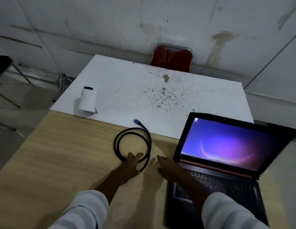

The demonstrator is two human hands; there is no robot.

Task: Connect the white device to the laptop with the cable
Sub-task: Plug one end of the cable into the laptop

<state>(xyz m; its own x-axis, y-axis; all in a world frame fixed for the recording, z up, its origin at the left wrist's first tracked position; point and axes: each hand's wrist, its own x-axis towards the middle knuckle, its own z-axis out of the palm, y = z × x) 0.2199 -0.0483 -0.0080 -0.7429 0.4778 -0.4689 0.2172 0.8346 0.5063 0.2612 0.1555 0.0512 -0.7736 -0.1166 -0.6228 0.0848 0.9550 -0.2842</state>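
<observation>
A coiled black cable (133, 144) with a blue plug lies between the white device (88, 100) and open laptop (226, 162), left hand (130, 166) spread on it, right hand (168, 169) spread empty; lifting the coil carelessly could tangle it.

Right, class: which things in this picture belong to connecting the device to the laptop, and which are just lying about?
Belong to the job:
white device
black coiled cable with blue plug
open laptop
left hand, resting on the coil
right hand, beside the laptop

Just about:
red chair
stained white board
wooden table
</observation>
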